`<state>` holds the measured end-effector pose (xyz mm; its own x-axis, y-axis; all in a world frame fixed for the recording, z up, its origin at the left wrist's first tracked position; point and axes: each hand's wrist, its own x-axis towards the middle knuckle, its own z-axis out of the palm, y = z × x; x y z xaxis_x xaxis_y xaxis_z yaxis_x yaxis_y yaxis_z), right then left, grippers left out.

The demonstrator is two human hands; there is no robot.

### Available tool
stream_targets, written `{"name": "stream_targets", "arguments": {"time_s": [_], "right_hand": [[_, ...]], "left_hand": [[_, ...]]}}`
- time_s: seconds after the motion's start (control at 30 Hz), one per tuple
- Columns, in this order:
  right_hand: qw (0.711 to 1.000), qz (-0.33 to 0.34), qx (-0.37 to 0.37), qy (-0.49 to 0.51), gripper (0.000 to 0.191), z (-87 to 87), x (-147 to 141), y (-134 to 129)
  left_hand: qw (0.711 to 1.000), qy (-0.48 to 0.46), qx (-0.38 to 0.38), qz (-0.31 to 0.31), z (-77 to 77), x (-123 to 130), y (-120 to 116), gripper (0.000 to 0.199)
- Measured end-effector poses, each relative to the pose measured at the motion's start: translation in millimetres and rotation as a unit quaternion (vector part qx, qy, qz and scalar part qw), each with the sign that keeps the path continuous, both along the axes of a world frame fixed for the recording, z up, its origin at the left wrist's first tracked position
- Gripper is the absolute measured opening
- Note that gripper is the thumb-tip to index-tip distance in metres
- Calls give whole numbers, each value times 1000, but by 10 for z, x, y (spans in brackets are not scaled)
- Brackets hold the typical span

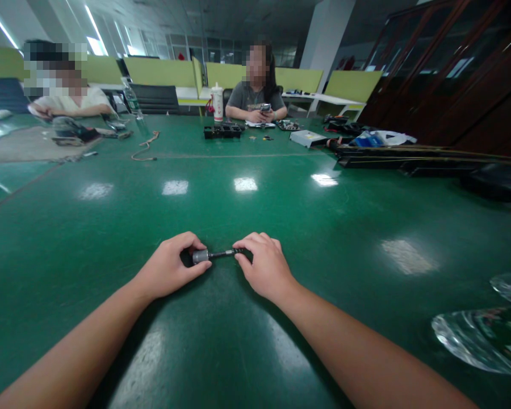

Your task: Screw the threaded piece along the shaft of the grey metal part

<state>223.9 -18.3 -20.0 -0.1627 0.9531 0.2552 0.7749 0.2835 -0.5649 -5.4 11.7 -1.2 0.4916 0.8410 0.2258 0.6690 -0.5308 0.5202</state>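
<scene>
A slim dark rod-like tool (218,254) with a grey cylindrical end lies level between my two hands, low over the green table (238,204) or resting on it. My left hand (170,266) has its thumb and fingers closed around the grey cylinder at the left end. Thumb and fingertips of my right hand (264,264) pinch the thin dark right end, whose tip is partly hidden by the fingers.
Clear plastic bottles (485,338) lie at the right edge. Across the table sit two people, one holding a phone (265,108). Further back are a black part (222,132), a cord (145,150), a white cup (217,102), a metal box (307,138) and long black bars (378,159).
</scene>
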Motion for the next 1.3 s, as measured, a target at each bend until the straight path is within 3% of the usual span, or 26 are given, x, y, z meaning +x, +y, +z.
{"name": "stream_targets", "arguments": {"time_s": [0.33, 0.47, 0.77, 1.3], "right_hand": [[990, 83, -33, 106, 30, 55, -73, -22], [988, 81, -47, 127, 29, 69, -100, -36], [989, 124, -36, 67, 13, 88, -92, -44], [989, 141, -27, 32, 12, 76, -97, -29]], "left_hand": [[998, -9, -18, -57, 28, 17, -49, 22], [998, -3, -21, -60, 33, 19, -65, 24], [997, -6, -34, -64, 23, 14, -44, 23], [998, 11, -25, -65, 57, 108, -108, 20]]}}
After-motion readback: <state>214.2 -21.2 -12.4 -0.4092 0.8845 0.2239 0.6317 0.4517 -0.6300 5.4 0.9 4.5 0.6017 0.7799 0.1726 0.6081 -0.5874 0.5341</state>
